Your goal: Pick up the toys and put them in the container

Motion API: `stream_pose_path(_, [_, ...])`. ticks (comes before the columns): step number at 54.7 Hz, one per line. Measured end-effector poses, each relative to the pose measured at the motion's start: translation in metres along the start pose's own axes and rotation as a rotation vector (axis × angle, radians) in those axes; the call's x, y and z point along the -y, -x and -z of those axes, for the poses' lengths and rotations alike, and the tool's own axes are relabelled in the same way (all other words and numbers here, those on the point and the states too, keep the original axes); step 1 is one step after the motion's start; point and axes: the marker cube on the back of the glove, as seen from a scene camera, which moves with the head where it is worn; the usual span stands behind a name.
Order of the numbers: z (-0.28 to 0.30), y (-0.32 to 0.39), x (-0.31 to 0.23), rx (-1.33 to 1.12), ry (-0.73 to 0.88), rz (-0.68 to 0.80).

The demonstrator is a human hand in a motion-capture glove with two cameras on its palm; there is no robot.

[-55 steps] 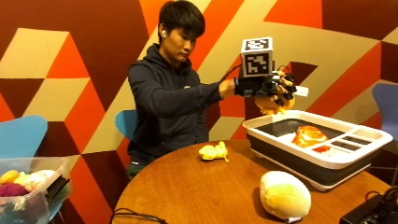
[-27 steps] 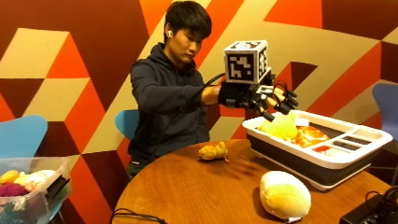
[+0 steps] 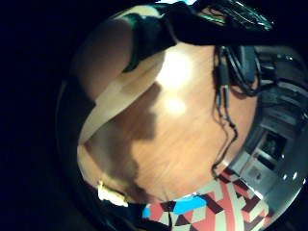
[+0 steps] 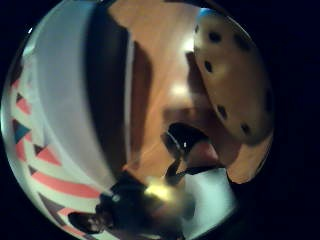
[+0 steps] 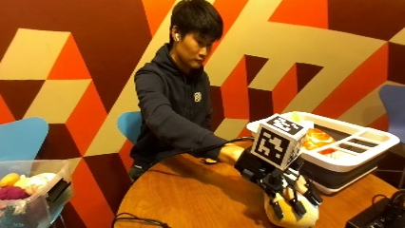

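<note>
Outside view: a person sits at a round wooden table point(image 5: 190, 194); places below are given from the container.
Bin: a clear plastic bin point(image 5: 32, 199) of soft toys stands far left of the container, off the table's edge.
Hand: the gloved right hand point(image 5: 278, 183) is lowered onto a toy just in front of the container's near left corner, fingers spread and bent down over the toy's top; whether they grip it or only rest on it cannot be told.
Toy: a pale yellow plush toy point(image 5: 291, 213) lies on the table in front of the container, mostly hidden under the hand; its long axis and facing cannot be told from this view.
Container: a white tray on a dark base point(image 5: 335, 161) sits at the table's right side, with an orange toy point(image 5: 314, 139) and a pale green one point(image 5: 295, 116) in its large compartment.
Thumb side palm view: a yellow rounded surface with dark spots point(image 4: 235, 85) fills one side close to the palm, with the container's white rim and dark wall point(image 4: 75, 100) beside it across bare wood.
</note>
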Motion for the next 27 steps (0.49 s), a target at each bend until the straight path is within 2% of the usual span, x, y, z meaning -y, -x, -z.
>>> stream_pose_path(5, [-0.003, -0.001, 0.001, -0.032, -0.09, 0.007])
stream_pose_path(14, [0.008, 0.0, -0.019, -0.046, -0.108, 0.051])
stream_pose_path(27, [0.065, 0.013, -0.096, 0.128, -0.247, 0.151])
